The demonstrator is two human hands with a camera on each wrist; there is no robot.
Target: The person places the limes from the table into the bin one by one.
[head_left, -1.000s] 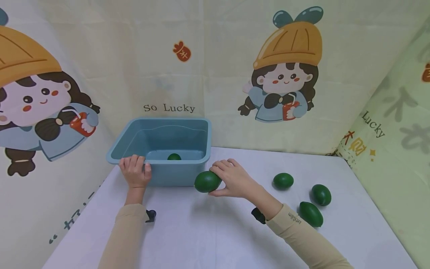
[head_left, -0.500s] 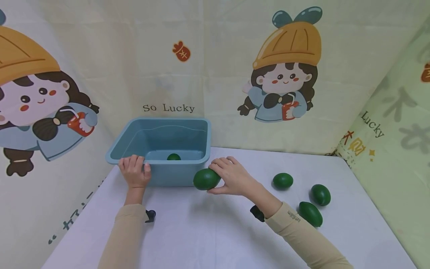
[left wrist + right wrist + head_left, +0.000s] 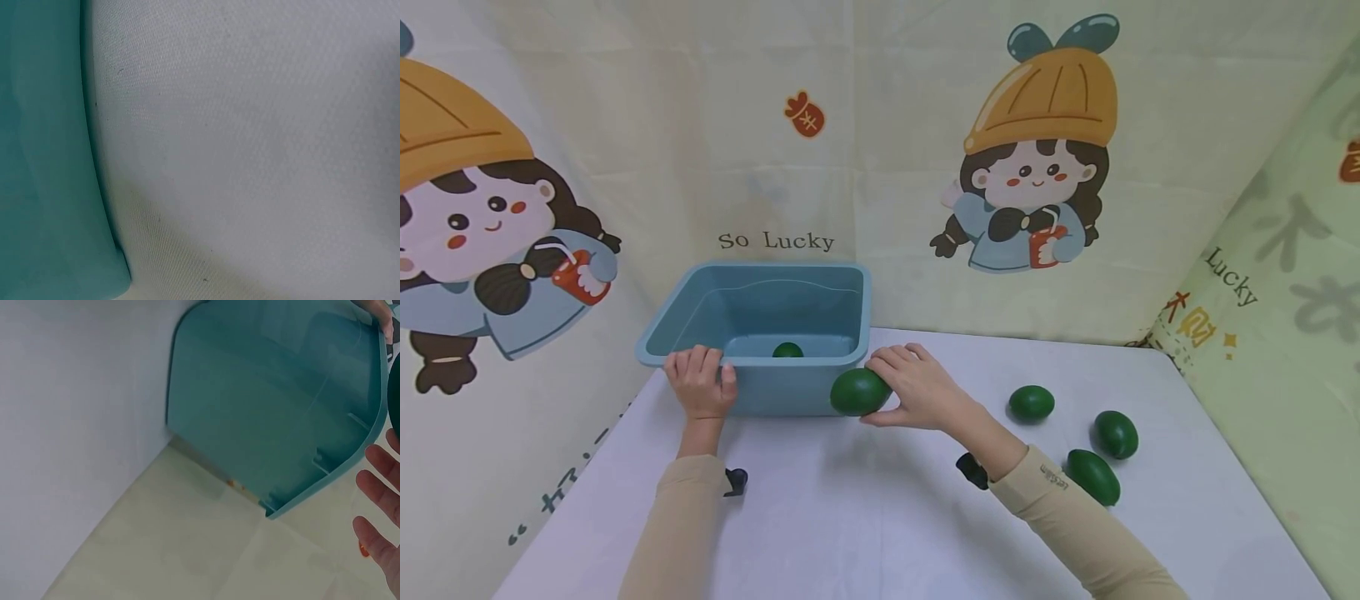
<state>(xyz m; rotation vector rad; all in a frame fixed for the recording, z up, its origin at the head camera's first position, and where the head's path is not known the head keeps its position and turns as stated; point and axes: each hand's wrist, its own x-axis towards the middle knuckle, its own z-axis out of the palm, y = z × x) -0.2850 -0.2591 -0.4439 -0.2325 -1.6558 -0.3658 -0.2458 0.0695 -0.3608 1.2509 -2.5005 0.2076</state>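
Green fruit (image 3: 857,392) sits below frame centre, pinched in the fingers of the right hand (image 3: 919,390); at left, the left hand (image 3: 702,383) clasps the blue tub (image 3: 786,390) by its rim (presumably to steady it).

A pale table (image 3: 850,533) is backed by a cream cloth backdrop (image 3: 910,292). On the backdrop are printed two cartoon figures (image 3: 1037,167) in orange hats, with a small red pouch (image 3: 806,114) and the words "So Lucky" (image 3: 782,242) between them.
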